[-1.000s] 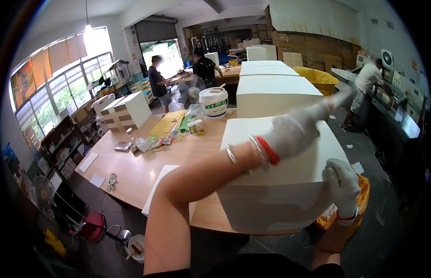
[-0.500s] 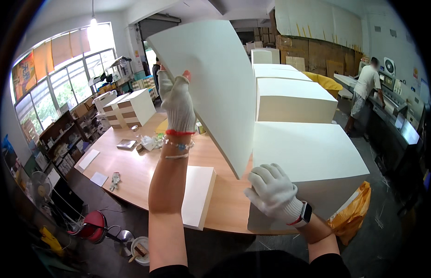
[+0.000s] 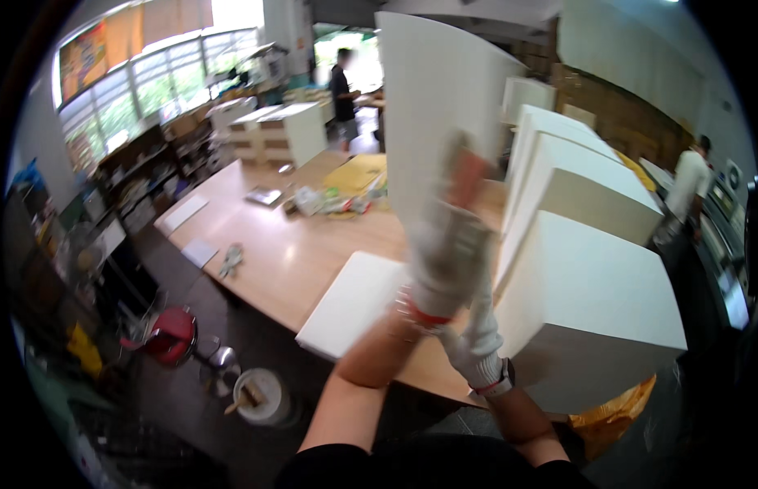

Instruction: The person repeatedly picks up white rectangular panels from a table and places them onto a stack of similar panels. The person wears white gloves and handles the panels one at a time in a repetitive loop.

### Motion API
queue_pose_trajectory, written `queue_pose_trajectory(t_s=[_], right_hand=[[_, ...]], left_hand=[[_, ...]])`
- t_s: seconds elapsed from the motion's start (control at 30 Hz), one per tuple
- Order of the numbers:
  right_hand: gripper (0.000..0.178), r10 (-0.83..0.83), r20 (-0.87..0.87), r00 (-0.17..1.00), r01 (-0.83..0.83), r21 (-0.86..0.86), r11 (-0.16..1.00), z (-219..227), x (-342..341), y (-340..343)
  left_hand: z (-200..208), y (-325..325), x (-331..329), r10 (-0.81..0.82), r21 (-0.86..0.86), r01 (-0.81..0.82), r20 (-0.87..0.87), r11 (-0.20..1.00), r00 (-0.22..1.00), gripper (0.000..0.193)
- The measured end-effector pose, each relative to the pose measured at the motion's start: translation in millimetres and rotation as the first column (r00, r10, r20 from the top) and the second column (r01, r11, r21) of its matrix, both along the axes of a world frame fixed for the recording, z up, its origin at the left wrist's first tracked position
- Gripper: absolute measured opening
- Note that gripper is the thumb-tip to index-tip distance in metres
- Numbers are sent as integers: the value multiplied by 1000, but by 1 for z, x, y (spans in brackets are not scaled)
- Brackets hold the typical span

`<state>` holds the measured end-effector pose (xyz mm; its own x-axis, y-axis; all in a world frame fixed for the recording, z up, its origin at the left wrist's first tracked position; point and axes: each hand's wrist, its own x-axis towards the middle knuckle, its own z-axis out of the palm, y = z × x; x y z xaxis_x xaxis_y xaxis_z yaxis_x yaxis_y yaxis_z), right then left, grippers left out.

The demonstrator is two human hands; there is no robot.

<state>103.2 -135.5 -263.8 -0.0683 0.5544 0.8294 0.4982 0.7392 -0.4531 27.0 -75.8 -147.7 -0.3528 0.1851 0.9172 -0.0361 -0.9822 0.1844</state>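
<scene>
A thick slab of white paper sheets (image 3: 432,106) stands upright and slightly bent in front of me, above the table. My left hand (image 3: 454,244), in a white knit glove with a reddish fingertip, is raised against its near face; motion blur smears the fingers, so their grip is unclear. Below and partly behind it, my gloved right hand (image 3: 474,338) reaches up beside the slab's lower part, its fingers mostly hidden. Just right of it stands a tall white paper stack (image 3: 603,277). A lower white paper stack (image 3: 354,297) lies flat at the table's near edge, left of my hands.
More white stacks (image 3: 599,191) line the right side. The wooden table (image 3: 273,244) carries a grey glove-like item (image 3: 231,259), small clutter and yellow sheets (image 3: 356,173). On the floor are a red stool (image 3: 174,336) and a bucket with a brush (image 3: 265,397). Two people stand farther off.
The paper slab has swung from a leftward tilt to upright and moved right in view. My left hand moved right and lower; my right hand left the tall stack's top. The view has turned left.
</scene>
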Motion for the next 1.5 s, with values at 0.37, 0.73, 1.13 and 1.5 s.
queue_pose_trajectory(t_s=[0.37, 0.73, 1.13, 1.5], right_hand=[[53, 137, -856, 499, -792, -385, 474, -257, -43, 72], [53, -99, -245, 965, -187, -898, 399, -268, -72, 77], [61, 152, 589, 793, 295, -590, 751, -234, -76, 20], [56, 135, 575, 807, 232, -519, 823, -239, -75, 19]], left_hand=[[-180, 57, -34, 180, -185, -444, -729, 877, 660, 70], [-378, 23, -320, -19, -356, -907, -932, 225, 362, 40], [-375, 6, -359, -69, -370, -826, -923, 424, 378, 16], [-383, 13, -366, 34, -240, -852, -957, 464, 288, 12]])
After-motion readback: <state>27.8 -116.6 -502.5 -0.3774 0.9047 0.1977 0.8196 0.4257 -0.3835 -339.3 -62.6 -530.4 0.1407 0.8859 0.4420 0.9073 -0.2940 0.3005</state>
